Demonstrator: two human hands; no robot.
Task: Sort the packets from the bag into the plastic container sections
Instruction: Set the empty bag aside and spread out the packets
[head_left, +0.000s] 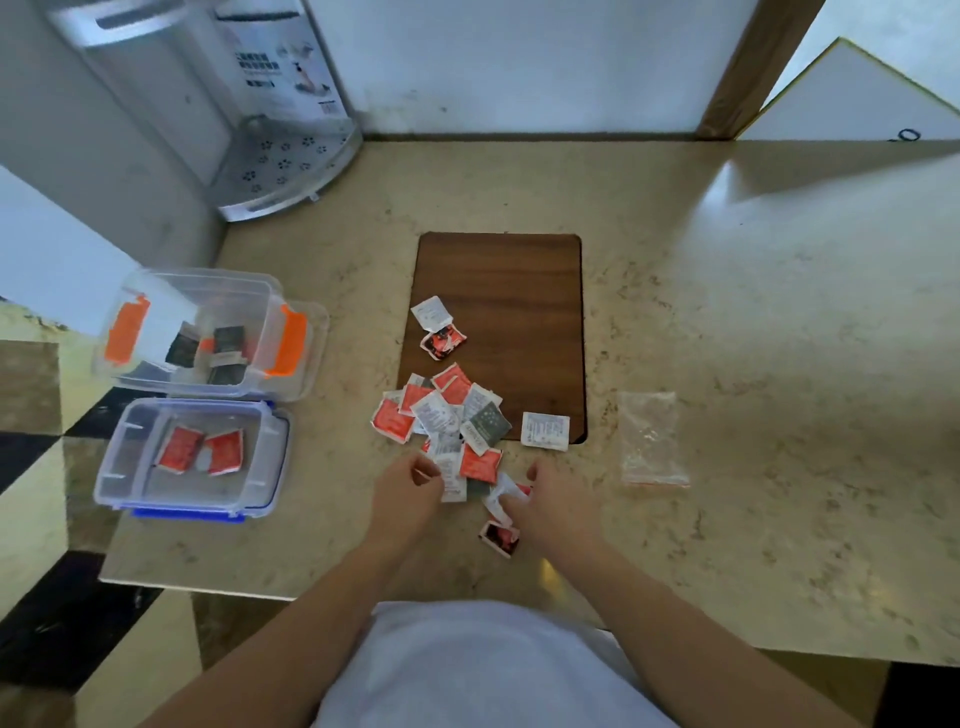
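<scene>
A loose pile of red, white and grey-green packets (447, 415) lies on the marble counter at the near edge of a brown wooden board (498, 291). My left hand (408, 491) rests at the pile's near left with its fingers pinched on a white packet (451, 478). My right hand (556, 501) is at the near right, its fingers closed on a crumpled white and red packet (501, 496). The empty clear bag (652, 439) lies flat to the right. A blue-clipped container (130, 467) holds two red packets (200, 449). An orange-clipped container (270, 312) holds dark packets (218, 348).
A white water dispenser (208, 104) stands at the back left corner. Two packets (439, 327) lie apart on the board, one white packet (545, 430) at its near right corner, and one red-black packet (500, 538) near my right wrist. The counter's edge drops off left of the containers.
</scene>
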